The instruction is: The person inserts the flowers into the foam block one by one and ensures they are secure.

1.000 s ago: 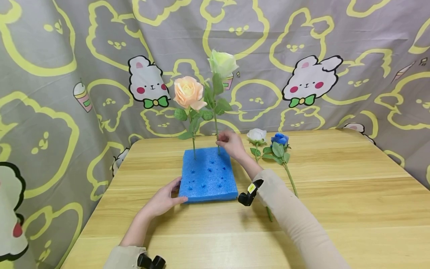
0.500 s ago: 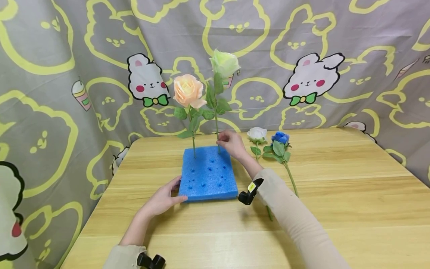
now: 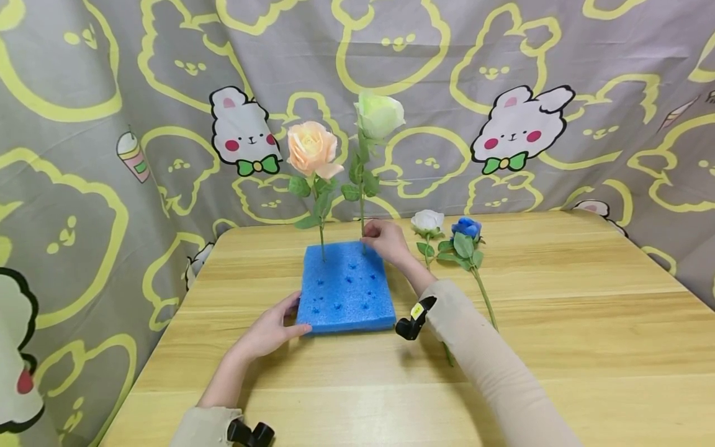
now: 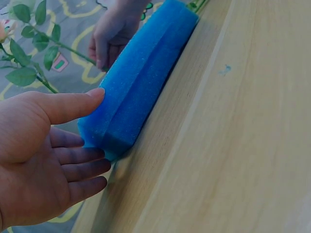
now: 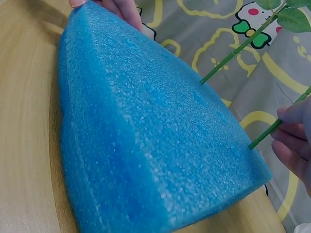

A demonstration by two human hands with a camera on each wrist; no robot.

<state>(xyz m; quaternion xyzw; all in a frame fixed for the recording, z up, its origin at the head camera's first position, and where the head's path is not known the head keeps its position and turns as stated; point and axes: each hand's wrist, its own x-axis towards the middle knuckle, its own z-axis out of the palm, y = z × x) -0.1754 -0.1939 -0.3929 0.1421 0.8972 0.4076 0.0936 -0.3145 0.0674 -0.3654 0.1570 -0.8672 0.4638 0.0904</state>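
A blue foam block (image 3: 346,288) with several holes in its top lies on the table. A peach rose (image 3: 313,149) stands upright in its back left part. At the back right, a pale green rose (image 3: 380,116) also stands in the foam. My right hand (image 3: 387,241) pinches this rose's stem low down, just above the foam; in the right wrist view the green stem (image 5: 272,128) runs between thumb and fingers into the surface. My left hand (image 3: 270,329) touches the block's front left corner, thumb (image 4: 80,106) against the foam and fingers nearly straight beside it.
A white rose (image 3: 427,222) and a blue rose (image 3: 466,230) lie on the table (image 3: 586,310) right of the foam, partly under the right forearm. A patterned grey curtain (image 3: 413,68) hangs behind the table and along the left.
The pale green rose has turned about its stem; its bloom has shifted slightly right and down, and its leaves face another way. Both hands stay nearly in place.
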